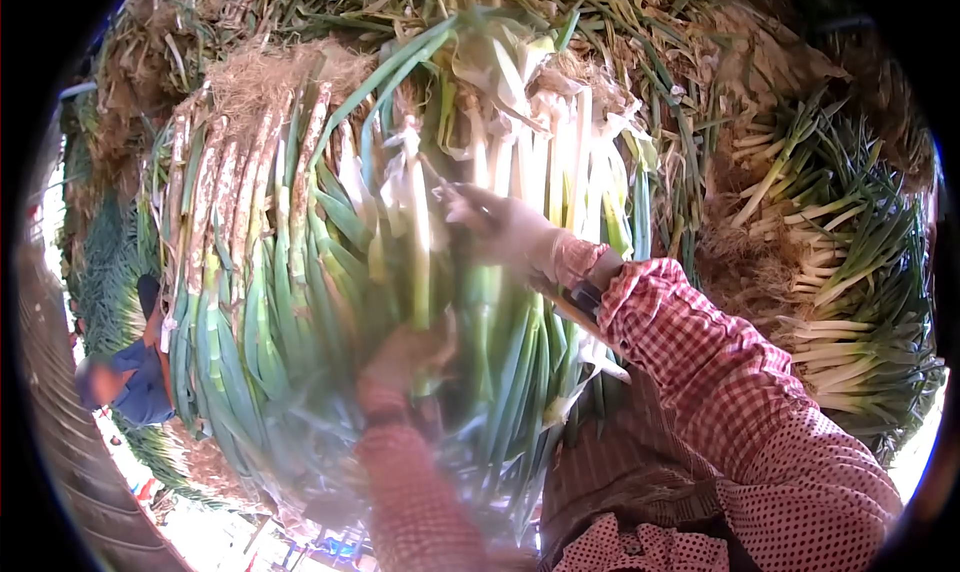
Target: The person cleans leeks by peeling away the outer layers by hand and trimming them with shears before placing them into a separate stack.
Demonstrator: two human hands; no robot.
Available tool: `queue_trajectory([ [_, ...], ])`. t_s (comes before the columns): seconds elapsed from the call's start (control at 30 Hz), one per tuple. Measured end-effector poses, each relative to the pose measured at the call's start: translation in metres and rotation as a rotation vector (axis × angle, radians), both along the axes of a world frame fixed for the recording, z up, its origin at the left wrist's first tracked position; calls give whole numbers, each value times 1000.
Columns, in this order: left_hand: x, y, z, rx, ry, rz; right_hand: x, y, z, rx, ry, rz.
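My left hand [405,364], blurred, is closed around the lower part of a green onion [418,222], whose pale upper end points away from me. Loose whitish skin hangs at that end. Close to its right side is my right hand [505,230], with fingers pinched together. A thin dark tool [432,174] sticks out past those fingertips toward the stalk; its full shape is hidden. Under both hands lies a wide heap of green onions, with brown, dirty stalks [235,187] on the left and white, cleaned stalks [560,162] on the right.
Dry roots and peeled leaves [660,22] cover the far side. More green onions [835,272] are piled at the right, with roots facing inward. Another person in blue [145,387] is at the left edge. Clear plastic sheeting [330,462] lies near me.
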State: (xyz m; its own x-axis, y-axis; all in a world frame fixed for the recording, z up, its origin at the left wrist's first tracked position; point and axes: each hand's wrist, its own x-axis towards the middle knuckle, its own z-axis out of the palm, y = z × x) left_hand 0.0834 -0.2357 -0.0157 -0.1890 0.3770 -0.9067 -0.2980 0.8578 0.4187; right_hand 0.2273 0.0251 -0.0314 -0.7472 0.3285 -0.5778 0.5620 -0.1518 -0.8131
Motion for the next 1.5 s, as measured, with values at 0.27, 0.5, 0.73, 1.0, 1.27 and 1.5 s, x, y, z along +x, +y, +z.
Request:
queue_trajectory([
  [0.27,16,35,-10,37,22,-33,68,-11,-2,48,26,-91],
  [0.5,56,77,-26,7,559,-298,24,17,-13,22,-110,-213],
  [0.73,60,84,-30,3,610,-418,50,-14,-67,76,52,-73],
  [1.0,51,56,-36,168,161,-220,57,15,-4,-129,-79,-255],
  [1.27,75,55,-6,85,554,-590,34,-6,57,-130,-171,216],
  [1.5,-131,43,1,-404,1432,-439,-11,-44,44,-65,31,310],
])
